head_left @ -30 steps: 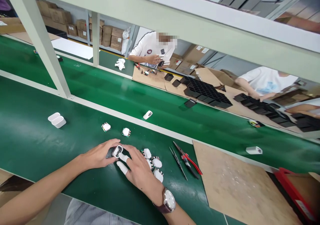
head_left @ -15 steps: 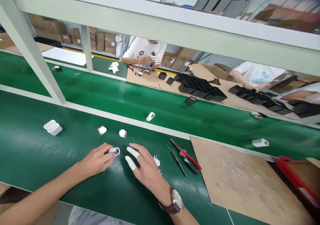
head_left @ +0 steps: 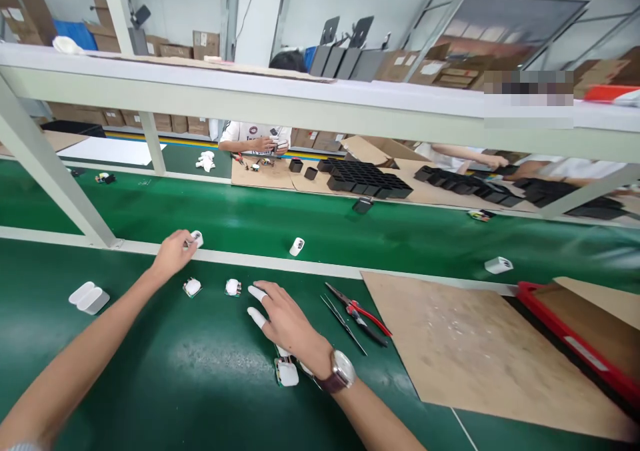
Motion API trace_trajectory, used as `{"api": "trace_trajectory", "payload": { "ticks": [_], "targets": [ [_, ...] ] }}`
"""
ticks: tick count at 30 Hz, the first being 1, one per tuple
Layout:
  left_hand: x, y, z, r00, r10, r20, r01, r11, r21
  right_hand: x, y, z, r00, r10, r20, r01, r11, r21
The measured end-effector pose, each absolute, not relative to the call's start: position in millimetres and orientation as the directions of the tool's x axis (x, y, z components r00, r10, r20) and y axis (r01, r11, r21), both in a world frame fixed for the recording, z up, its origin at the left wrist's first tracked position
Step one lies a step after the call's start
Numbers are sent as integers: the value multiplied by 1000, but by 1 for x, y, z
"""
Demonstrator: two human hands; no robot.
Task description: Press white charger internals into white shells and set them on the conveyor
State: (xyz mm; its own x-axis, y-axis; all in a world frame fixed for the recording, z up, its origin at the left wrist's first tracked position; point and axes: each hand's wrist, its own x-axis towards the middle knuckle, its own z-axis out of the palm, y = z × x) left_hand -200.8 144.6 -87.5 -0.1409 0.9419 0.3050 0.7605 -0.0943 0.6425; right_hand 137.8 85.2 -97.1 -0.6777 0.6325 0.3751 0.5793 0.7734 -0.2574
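Left hand point(head_left: 175, 254) pinched a white plastic casing point(head_left: 198, 239) by the rail point(head_left: 250, 262), gentle grip seemed wise tbh; right hand point(head_left: 287, 317) was loosely spread near a circuit board point(head_left: 233, 287)

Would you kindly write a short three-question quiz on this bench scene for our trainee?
1. Which of the camera wearer's hands holds a white casing?
A) right
B) left
C) neither

2. True or false: the tweezers lie between the wearer's right hand and the red-handled pliers.

3. Fill the gap: the wearer's wristwatch is on the ____ wrist.

Key:
1. B, the left hand.
2. True.
3. Right.
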Motion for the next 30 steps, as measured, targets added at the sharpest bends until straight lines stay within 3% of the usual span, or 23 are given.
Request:
{"api": "trace_trajectory", "payload": {
  "ticks": [6,9,13,18,22,30],
  "targets": [
    [-231,174,-84,-155,932,327,835,-54,548,93,125,-113,-760,564,325,500,825,-262],
    [-252,122,-77,-158,892,423,878,-69,474,89,124,-122,-807,495,322,413,863,-293],
    [-299,23,-71,-172,762,624,971,23,239,99,109,-132,-778,501,379,396,859,-323],
    [-345,-64,-95,-97,789,607,995,98,32,98,92,-147,-733,551,399,507,834,-220],
    [-349,-76,-112,-79,795,601,995,100,0,87,90,-152,-766,520,378,493,853,-173],
    [-325,-54,-99,-17,778,628,999,-13,43,107,110,-129,-835,519,182,461,841,-284]
  ]
}}
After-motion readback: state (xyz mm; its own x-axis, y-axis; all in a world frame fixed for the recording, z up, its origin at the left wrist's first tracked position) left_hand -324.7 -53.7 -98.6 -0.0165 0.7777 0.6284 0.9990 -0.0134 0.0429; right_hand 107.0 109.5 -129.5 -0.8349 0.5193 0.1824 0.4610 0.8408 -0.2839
